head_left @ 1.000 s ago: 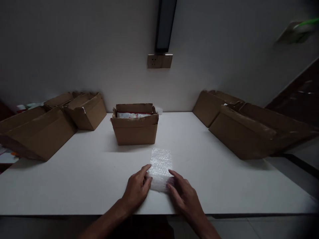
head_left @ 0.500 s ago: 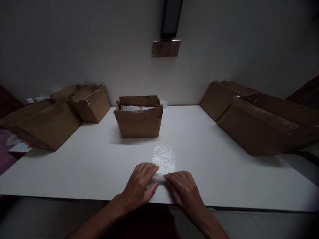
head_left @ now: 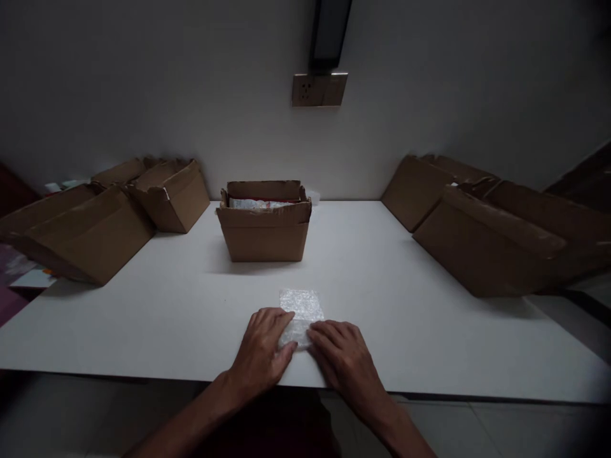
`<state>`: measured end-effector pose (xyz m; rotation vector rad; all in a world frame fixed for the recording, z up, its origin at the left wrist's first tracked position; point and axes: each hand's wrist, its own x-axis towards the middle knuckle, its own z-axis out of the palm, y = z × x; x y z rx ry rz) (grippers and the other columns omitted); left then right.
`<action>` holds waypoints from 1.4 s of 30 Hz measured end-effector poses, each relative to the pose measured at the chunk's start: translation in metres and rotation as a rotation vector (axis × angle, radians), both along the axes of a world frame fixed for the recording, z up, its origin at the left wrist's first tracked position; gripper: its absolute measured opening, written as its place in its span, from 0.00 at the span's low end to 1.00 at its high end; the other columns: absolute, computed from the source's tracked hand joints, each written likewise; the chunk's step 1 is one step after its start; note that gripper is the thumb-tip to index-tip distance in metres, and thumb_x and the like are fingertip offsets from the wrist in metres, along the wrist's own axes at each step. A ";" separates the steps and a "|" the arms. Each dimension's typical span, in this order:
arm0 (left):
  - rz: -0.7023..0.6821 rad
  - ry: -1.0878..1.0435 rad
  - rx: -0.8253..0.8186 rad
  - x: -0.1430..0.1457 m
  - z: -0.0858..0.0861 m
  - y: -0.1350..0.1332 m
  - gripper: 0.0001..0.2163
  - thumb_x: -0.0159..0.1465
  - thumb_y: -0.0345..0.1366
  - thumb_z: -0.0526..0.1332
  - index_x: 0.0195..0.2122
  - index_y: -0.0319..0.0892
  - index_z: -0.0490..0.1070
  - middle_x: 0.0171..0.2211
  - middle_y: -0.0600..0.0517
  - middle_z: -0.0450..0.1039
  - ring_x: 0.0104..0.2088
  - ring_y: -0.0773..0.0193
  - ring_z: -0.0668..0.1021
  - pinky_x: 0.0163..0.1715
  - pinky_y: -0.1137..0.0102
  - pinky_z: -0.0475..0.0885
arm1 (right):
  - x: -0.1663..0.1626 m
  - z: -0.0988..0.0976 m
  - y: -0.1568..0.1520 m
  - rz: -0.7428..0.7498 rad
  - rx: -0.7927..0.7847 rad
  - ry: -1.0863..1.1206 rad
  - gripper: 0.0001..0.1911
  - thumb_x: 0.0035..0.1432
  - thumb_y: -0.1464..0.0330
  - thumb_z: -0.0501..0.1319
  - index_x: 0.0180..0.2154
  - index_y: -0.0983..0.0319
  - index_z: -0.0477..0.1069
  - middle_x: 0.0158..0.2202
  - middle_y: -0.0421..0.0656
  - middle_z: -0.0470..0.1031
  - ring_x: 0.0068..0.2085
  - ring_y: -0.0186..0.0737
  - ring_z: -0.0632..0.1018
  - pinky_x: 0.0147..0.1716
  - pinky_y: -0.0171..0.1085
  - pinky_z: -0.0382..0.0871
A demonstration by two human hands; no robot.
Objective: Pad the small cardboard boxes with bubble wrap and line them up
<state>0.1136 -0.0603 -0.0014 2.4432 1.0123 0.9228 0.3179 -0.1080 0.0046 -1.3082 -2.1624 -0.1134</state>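
A small clear sheet of bubble wrap [head_left: 302, 306] lies on the white table near its front edge, its near part folded over. My left hand [head_left: 265, 346] grips the wrap's left side, with the thumb at the near edge and the fingers on top. On the opposite side my right hand [head_left: 342, 353] has its fingertips closed on the near right corner; its thumb is mostly hidden. Beyond the wrap stands an open cardboard box [head_left: 265, 235] holding packets with white and red printing.
More open cardboard boxes stand at the left [head_left: 95, 238] and at the right [head_left: 496, 248] of the table [head_left: 382, 305]. On the wall behind are a socket plate [head_left: 319, 90] and a dark hanging device [head_left: 329, 32]. The table's front edge runs just below my hands.
The bubble wrap has shifted slightly left and toward me, and its near part now lies folded flatter. Both hands moved slightly left with it.
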 end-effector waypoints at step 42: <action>0.283 -0.001 0.582 -0.041 0.122 0.161 0.12 0.61 0.23 0.57 0.44 0.39 0.72 0.43 0.44 0.76 0.53 0.50 0.74 0.55 0.53 0.68 | 0.072 0.137 0.083 -0.148 -0.047 0.252 0.13 0.60 0.52 0.61 0.38 0.53 0.75 0.31 0.42 0.79 0.22 0.39 0.76 0.15 0.34 0.68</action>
